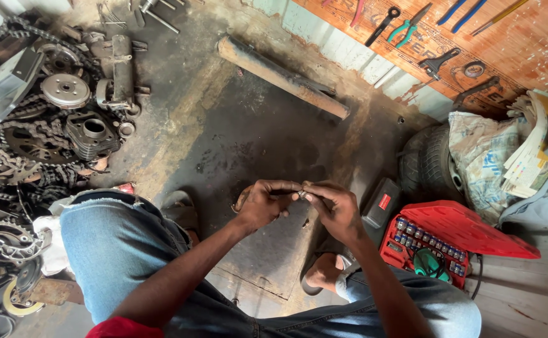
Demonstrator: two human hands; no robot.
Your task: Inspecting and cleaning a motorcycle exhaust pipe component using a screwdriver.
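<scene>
Seen from above, a seated person's left hand [266, 203] and right hand [333, 209] met over the oily floor [249, 134], fingertips of both pinched shut on 1 small metal part [301, 194], held close between the knees for inspection.

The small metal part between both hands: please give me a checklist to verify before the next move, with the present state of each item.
1. Small metal part pinched by both hands: ok.
2. Left hand fingertips on it: ok.
3. Right hand fingertips on it: ok.
4. Part's type and condition: cannot tell, too small.
5. Red socket set case open beside the right knee: ok.
6. Floor beneath, dark and stained; a dropped part would be hard to find: not ok.
</scene>
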